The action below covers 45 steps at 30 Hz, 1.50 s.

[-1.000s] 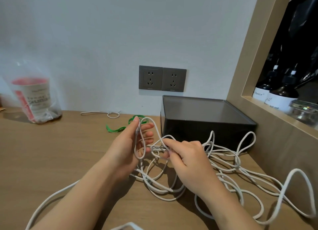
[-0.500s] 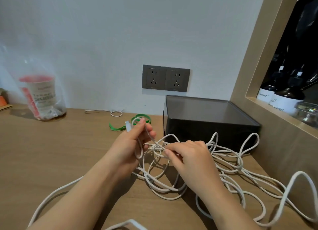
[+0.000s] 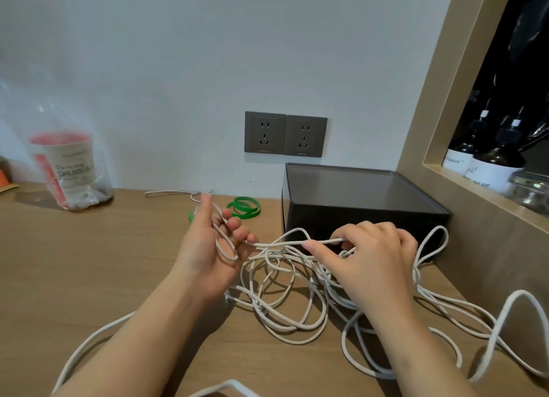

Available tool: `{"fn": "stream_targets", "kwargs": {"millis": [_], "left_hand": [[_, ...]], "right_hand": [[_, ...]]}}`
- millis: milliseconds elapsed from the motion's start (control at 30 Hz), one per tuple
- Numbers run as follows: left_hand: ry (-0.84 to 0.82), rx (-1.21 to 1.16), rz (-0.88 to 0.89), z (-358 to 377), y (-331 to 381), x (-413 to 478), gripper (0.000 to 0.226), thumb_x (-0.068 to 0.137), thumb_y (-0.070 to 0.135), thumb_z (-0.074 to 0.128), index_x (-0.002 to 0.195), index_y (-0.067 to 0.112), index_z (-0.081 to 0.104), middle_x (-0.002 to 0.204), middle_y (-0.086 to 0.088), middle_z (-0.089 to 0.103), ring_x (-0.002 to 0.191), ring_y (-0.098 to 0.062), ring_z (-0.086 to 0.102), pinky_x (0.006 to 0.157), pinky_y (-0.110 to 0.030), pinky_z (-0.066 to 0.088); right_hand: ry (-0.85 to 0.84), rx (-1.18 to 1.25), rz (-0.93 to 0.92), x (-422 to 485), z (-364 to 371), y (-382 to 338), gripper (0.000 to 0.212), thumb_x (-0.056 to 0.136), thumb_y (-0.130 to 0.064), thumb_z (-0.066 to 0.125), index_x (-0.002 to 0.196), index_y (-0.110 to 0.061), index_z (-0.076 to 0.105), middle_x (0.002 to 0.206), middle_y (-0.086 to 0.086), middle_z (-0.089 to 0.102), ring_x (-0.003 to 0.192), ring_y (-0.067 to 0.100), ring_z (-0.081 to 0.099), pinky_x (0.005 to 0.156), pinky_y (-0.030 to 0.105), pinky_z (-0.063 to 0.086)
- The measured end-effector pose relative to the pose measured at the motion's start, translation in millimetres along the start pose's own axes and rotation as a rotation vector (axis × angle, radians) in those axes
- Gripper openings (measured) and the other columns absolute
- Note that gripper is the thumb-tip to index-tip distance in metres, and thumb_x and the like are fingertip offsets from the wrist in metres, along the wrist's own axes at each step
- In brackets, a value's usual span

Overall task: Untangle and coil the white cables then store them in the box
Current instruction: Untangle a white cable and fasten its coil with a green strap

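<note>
Coiling is at its earliest stage, on present evidence. One small loop of the white cables (image 3: 285, 316) sits in the left hand (image 3: 208, 248). The bulk lies in a loose, overlapping tangle on the wooden surface (image 3: 89, 263), spreading from between the forearms to the right-hand edge, with further lengths running off the near edge. No finished coil is visible. The black box (image 3: 356, 218) stands at the back right against the wall, just behind the tangle. Its top appears covered by a dark lid, and no cable is seen in it. Judged remaining: most of the untangling, all but the first turn of coiling, opening the box, and storage.

Left grip: closed on the cable. The loop hangs across the palm with the lower fingers curled round it, and the forefinger is raised with a strand running up along it. Right hand (image 3: 371, 257) grip: closed in a pinch, thumb and fingertips holding a single strand that runs taut across to the left hand, above the heap. Whether both hands hold one and the same cable cannot be confirmed.

Green ties (image 3: 245, 208) lie on the surface behind the left hand, apart from the cables.
</note>
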<state>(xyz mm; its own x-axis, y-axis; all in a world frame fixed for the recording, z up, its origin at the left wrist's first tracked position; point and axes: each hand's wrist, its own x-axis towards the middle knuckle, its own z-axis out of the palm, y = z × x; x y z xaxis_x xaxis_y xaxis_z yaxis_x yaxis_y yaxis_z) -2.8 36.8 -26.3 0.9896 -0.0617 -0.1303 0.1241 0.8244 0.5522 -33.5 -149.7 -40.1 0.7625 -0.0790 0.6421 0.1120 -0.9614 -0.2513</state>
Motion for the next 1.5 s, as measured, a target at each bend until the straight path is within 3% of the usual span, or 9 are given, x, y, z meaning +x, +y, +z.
{"fn": "stream_targets", "kwargs": {"millis": [167, 367, 633, 800, 933, 1100, 1233, 1367, 1500], "left_hand": [[-0.05, 0.033, 0.049, 3, 1, -5, 0.047, 0.094, 0.059, 0.029, 0.093, 0.018, 0.052, 0.047, 0.004, 0.028, 0.032, -0.006, 0.028, 0.04, -0.019, 0.044], [-0.084, 0.081, 0.02, 4, 2, -9, 0.038, 0.095, 0.054, 0.034, 0.084, 0.02, 0.047, 0.047, 0.005, 0.029, 0.033, -0.006, 0.03, 0.04, -0.026, 0.047], [-0.134, 0.468, 0.075, 4, -3, -11, 0.01, 0.098, 0.02, 0.045, 0.09, 0.015, 0.043, 0.053, 0.0, 0.04, 0.034, -0.006, 0.029, 0.03, -0.012, 0.025], [-0.111, 0.357, -0.016, 3, 0, -11, 0.018, 0.098, 0.028, 0.043, 0.086, 0.015, 0.046, 0.056, 0.0, 0.043, 0.037, -0.005, 0.03, 0.03, -0.01, 0.018], [-0.126, 0.355, -0.092, 2, -2, -13, 0.021, 0.094, 0.037, 0.046, 0.09, 0.016, 0.046, 0.061, -0.002, 0.045, 0.039, -0.007, 0.034, 0.03, -0.01, 0.02], [-0.203, 0.87, 0.053, 2, -7, -16, 0.027, 0.084, 0.041, 0.056, 0.101, 0.023, 0.044, 0.08, -0.001, 0.052, 0.049, -0.007, 0.04, 0.037, -0.016, 0.031], [-0.31, 1.295, 0.263, 0, -8, -22, 0.037, 0.079, 0.034, 0.069, 0.102, 0.03, 0.04, 0.099, -0.001, 0.054, 0.069, -0.008, 0.06, 0.057, -0.02, 0.05], [-0.38, 1.553, 0.36, 1, -8, -23, 0.058, 0.061, 0.039, 0.083, 0.098, 0.039, 0.038, 0.1, 0.012, 0.053, 0.071, -0.003, 0.057, 0.064, -0.02, 0.049], [-0.346, 1.753, 0.491, 0, -15, -21, 0.04, 0.078, 0.031, 0.073, 0.098, 0.038, 0.039, 0.091, 0.018, 0.056, 0.08, -0.002, 0.061, 0.072, -0.023, 0.054]], "right_hand": [[-0.012, 0.208, -0.015, 1, 5, -1, 0.05, 0.071, -0.08, 0.037, 0.077, -0.035, 0.059, 0.07, -0.019, 0.049, 0.076, 0.005, 0.043, 0.075, 0.028, 0.03], [-0.098, 0.322, -0.02, 0, 5, -1, 0.013, 0.083, -0.048, 0.05, 0.088, -0.037, 0.056, 0.083, -0.015, 0.051, 0.083, 0.006, 0.045, 0.076, 0.027, 0.027], [-0.172, 0.368, -0.018, -1, 4, -3, 0.02, 0.087, -0.034, 0.058, 0.104, -0.026, 0.063, 0.086, -0.018, 0.051, 0.083, 0.0, 0.051, 0.071, 0.014, 0.042], [-0.057, 0.214, 0.029, -1, -1, 2, 0.05, 0.067, -0.073, 0.037, 0.076, -0.028, 0.056, 0.07, -0.014, 0.052, 0.069, 0.004, 0.049, 0.074, 0.025, 0.032], [-0.036, 0.309, 0.041, -1, 0, 1, 0.038, 0.071, -0.066, 0.044, 0.071, -0.028, 0.051, 0.067, -0.011, 0.049, 0.065, 0.006, 0.047, 0.062, 0.014, 0.035], [0.029, 0.509, -0.041, -1, 2, 0, 0.002, 0.085, -0.034, 0.056, 0.084, -0.033, 0.056, 0.078, -0.012, 0.055, 0.085, -0.002, 0.051, 0.065, 0.004, 0.038], [0.168, 0.447, -0.07, -5, 0, -3, 0.024, 0.077, -0.054, 0.049, 0.077, -0.031, 0.056, 0.066, -0.013, 0.053, 0.064, 0.004, 0.053, 0.053, 0.014, 0.041], [0.28, 0.32, -0.062, -7, -4, -6, 0.043, 0.074, -0.064, 0.049, 0.065, -0.022, 0.049, 0.052, -0.012, 0.042, 0.048, 0.006, 0.044, 0.04, 0.024, 0.037], [0.378, 0.255, -0.126, -6, -5, -8, 0.048, 0.078, -0.065, 0.05, 0.065, -0.018, 0.05, 0.054, -0.009, 0.042, 0.046, 0.01, 0.041, 0.04, 0.022, 0.034]]}}
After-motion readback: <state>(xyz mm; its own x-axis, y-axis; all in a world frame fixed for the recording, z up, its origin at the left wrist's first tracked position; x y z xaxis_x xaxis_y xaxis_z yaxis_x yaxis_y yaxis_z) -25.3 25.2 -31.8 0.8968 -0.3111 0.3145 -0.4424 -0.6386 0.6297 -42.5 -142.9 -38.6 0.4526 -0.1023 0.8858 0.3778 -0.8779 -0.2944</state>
